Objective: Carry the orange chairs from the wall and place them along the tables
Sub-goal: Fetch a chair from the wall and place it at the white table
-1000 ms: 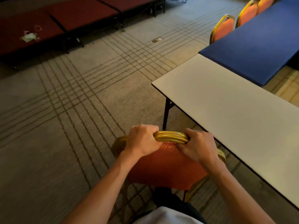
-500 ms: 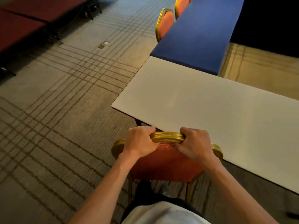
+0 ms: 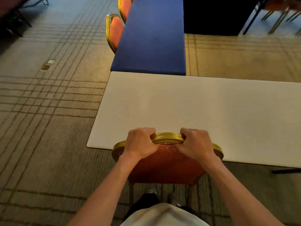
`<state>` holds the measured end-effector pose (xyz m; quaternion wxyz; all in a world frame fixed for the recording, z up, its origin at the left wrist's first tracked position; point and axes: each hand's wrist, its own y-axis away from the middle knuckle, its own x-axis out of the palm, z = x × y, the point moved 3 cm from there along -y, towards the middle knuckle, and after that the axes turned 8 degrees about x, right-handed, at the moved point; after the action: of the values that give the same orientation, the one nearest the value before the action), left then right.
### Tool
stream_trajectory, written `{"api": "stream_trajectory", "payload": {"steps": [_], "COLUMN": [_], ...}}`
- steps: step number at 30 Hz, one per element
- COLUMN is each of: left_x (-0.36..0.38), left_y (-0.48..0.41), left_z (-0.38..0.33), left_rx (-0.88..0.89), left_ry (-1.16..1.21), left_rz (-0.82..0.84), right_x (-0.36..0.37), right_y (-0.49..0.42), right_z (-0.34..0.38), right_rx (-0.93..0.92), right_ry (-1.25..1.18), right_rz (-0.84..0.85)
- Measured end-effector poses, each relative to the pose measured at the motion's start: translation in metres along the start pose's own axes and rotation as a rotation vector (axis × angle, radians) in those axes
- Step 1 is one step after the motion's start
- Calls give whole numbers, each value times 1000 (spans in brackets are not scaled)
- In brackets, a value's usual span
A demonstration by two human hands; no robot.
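We log a patterned carpet (image 3: 48,128) with crossing line bands over the whole floor. On it stands a white table (image 3: 195,108), its long near edge running across the view and its left corner rounded. A blue table (image 3: 151,38) butts end-on against the white table's far edge and runs away from us. The orange chair (image 3: 164,167) stands at the near edge of the white table, close to its left end, seen from behind and above. Its orange back pad sits in a gold frame (image 3: 167,138), and the top of that frame overlaps the table edge in view. We cannot tell whether the seat is under the table top, since the back hides it, nor whether the feet touch the carpet. Both bare forearms reach forward from a white shirt (image 3: 162,216) to the top of the frame. The left hand (image 3: 140,142) grips it left of centre, fingers curled over the top. The right hand (image 3: 195,142) grips it right of centre the same way, with a short bare stretch of gold between them. Along the blue table's left side we note a nearer chair (image 3: 114,31) and a farther chair (image 3: 126,5), the latter cut by the top edge. A small floor plate (image 3: 48,64) lies well left of the tables.
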<state>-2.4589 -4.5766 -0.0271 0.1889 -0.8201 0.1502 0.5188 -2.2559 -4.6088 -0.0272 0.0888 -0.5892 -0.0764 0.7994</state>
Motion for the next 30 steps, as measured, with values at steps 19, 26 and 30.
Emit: {"api": "stream_trajectory", "payload": {"steps": [19, 26, 30], "left_x": [25, 29, 32], "left_y": [-15, 8, 51], "left_z": [30, 25, 17], "left_rx": [136, 87, 84], "left_ry": [-29, -30, -38], "left_rz": [0, 0, 41], "right_x": [38, 38, 36], "right_y": [7, 31, 76], "right_z": [3, 9, 19], "right_rx": [107, 108, 79], "right_ry": [56, 65, 67], "right_rz": [-98, -173, -163]}}
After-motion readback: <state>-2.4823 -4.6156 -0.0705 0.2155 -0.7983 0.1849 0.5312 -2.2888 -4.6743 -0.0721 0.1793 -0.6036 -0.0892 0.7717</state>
